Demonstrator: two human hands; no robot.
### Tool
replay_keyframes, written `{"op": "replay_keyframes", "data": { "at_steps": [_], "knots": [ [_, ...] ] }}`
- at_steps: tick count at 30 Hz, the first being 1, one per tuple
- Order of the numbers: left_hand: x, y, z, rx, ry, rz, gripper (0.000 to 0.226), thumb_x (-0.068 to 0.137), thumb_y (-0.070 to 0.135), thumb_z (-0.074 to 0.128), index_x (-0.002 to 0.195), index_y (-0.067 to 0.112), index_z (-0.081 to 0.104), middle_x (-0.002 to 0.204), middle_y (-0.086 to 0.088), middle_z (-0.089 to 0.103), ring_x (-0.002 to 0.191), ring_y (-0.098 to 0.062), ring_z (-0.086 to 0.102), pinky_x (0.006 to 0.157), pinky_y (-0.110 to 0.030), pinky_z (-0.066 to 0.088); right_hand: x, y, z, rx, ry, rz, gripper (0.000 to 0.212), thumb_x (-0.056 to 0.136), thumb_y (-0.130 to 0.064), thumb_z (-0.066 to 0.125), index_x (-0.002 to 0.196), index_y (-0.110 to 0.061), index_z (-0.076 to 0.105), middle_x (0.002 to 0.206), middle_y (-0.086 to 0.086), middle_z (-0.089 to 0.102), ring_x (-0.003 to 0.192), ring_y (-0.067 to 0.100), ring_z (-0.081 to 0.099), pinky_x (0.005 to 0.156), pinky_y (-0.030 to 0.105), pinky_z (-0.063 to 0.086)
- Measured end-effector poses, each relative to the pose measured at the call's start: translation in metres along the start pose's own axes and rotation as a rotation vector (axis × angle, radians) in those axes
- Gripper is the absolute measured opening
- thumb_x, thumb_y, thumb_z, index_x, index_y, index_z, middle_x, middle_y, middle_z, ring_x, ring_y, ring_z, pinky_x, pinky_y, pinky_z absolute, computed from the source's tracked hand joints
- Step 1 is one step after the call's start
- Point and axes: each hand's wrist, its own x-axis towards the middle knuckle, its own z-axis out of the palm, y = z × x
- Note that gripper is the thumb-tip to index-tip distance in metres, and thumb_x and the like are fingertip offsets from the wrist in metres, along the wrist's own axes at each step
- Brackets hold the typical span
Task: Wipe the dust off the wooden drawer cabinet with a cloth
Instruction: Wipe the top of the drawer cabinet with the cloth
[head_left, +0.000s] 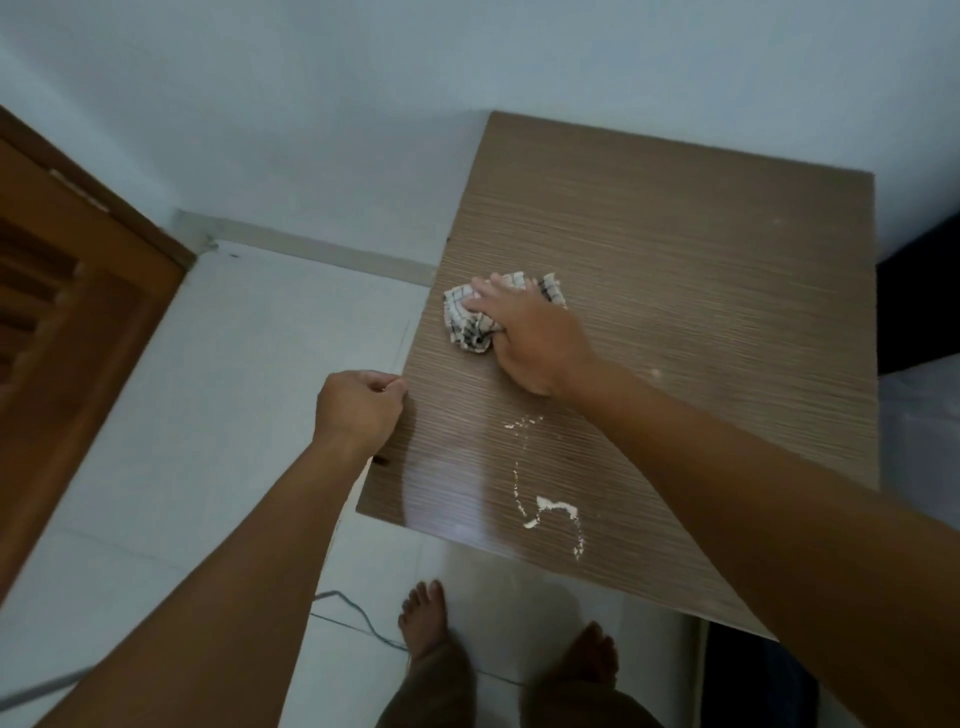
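The wooden cabinet top (701, 291) fills the right half of the view, with lined brown grain. A crumpled white checked cloth (464, 320) lies on its left part. My right hand (524, 338) lies on top of the cloth, fingers spread forward over it and thumb curled at its near side. My left hand (358, 408) is at the cabinet's left edge, fingers curled, knuckles touching the edge. White dust streaks (550, 509) lie on the near part of the top, and small specks further right.
A brown wooden door (62, 322) stands at the left. White tiled floor (218, 415) lies beside the cabinet, with a thin grey cable (358, 613) near my bare feet (426, 618). White walls stand behind. A dark object (919, 291) sits right of the cabinet.
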Motion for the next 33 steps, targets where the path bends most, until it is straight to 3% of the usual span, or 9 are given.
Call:
{"op": "replay_keyframes", "data": {
  "at_steps": [4, 8, 11, 15, 19, 22, 25, 30, 33],
  "knots": [
    [0.005, -0.001, -0.002, -0.054, -0.053, -0.05, 0.021, 0.091, 0.021, 0.066, 0.106, 0.009, 0.073, 0.109, -0.005, 0.069, 0.097, -0.021, 0.062, 0.094, -0.037, 0.052, -0.027, -0.011, 0.005, 0.039, -0.105, -0.119, 0.052, 0.088, 0.001, 0.047, 0.134, -0.021, 0.055, 0.152, -0.001, 0.04, 0.146, 0.018, 0.024, 0.118, 0.044, 0.01],
    [0.006, 0.0, -0.004, -0.086, -0.087, -0.092, 0.021, 0.09, 0.021, 0.067, 0.107, 0.008, 0.073, 0.113, -0.006, 0.068, 0.104, -0.024, 0.063, 0.097, -0.042, 0.051, -0.078, -0.007, 0.011, 0.099, -0.199, -0.093, 0.048, 0.087, -0.021, 0.042, 0.132, -0.034, 0.052, 0.15, -0.006, 0.043, 0.144, 0.017, 0.027, 0.114, 0.054, 0.023],
    [0.005, 0.0, -0.005, -0.103, -0.092, -0.112, 0.02, 0.09, 0.021, 0.068, 0.105, 0.009, 0.073, 0.114, -0.007, 0.068, 0.106, -0.025, 0.063, 0.098, -0.042, 0.051, -0.122, -0.004, 0.015, 0.149, -0.219, -0.124, 0.048, 0.081, -0.024, 0.036, 0.124, -0.034, 0.057, 0.143, -0.012, 0.05, 0.14, 0.006, 0.034, 0.113, 0.05, 0.031],
    [0.007, 0.0, -0.008, -0.13, -0.129, -0.134, 0.018, 0.089, 0.02, 0.069, 0.103, 0.009, 0.073, 0.114, -0.008, 0.068, 0.105, -0.026, 0.063, 0.095, -0.043, 0.053, -0.163, -0.005, 0.017, 0.173, -0.151, -0.171, 0.048, 0.075, -0.015, 0.043, 0.116, -0.02, 0.067, 0.129, -0.006, 0.063, 0.129, 0.005, 0.049, 0.108, 0.042, 0.04],
    [0.009, -0.001, -0.01, -0.154, -0.154, -0.14, 0.015, 0.089, 0.019, 0.069, 0.1, 0.011, 0.073, 0.109, -0.007, 0.069, 0.099, -0.024, 0.065, 0.089, -0.039, 0.056, -0.168, -0.018, 0.004, 0.29, -0.064, -0.12, 0.05, 0.074, -0.013, 0.042, 0.117, -0.022, 0.066, 0.124, -0.009, 0.065, 0.123, 0.003, 0.053, 0.101, 0.037, 0.046],
    [0.01, -0.002, -0.011, -0.145, -0.172, -0.12, 0.015, 0.09, 0.02, 0.068, 0.102, 0.011, 0.072, 0.105, -0.007, 0.069, 0.095, -0.022, 0.065, 0.086, -0.036, 0.056, -0.143, -0.033, -0.014, 0.39, 0.05, -0.043, 0.047, 0.08, -0.018, 0.039, 0.12, -0.03, 0.061, 0.122, -0.01, 0.063, 0.111, 0.009, 0.06, 0.085, 0.035, 0.054],
    [0.011, -0.007, -0.013, -0.155, -0.195, -0.107, 0.015, 0.09, 0.02, 0.067, 0.101, 0.011, 0.072, 0.103, -0.007, 0.07, 0.095, -0.022, 0.067, 0.087, -0.038, 0.057, -0.096, -0.045, -0.027, 0.349, 0.172, 0.031, 0.041, 0.089, -0.024, 0.038, 0.122, -0.031, 0.06, 0.114, -0.013, 0.063, 0.099, 0.01, 0.061, 0.078, 0.035, 0.053],
    [0.008, -0.013, -0.02, -0.257, -0.256, -0.158, 0.011, 0.093, 0.019, 0.062, 0.091, 0.009, 0.068, 0.089, -0.004, 0.071, 0.083, -0.017, 0.069, 0.065, -0.024, 0.055, 0.004, -0.041, -0.025, 0.112, 0.305, 0.195, 0.036, 0.093, -0.016, 0.04, 0.118, -0.03, 0.062, 0.109, -0.006, 0.067, 0.098, 0.017, 0.06, 0.086, 0.043, 0.048],
    [0.007, -0.015, -0.026, -0.33, -0.319, -0.227, 0.023, 0.098, 0.02, 0.051, 0.089, 0.008, 0.068, 0.09, -0.007, 0.072, 0.082, -0.018, 0.069, 0.067, -0.027, 0.055, 0.035, -0.027, -0.004, 0.025, 0.208, 0.307, 0.049, 0.09, -0.007, 0.037, 0.133, -0.022, 0.054, 0.141, 0.003, 0.052, 0.134, 0.024, 0.042, 0.113, 0.049, 0.029]
  ]
}}
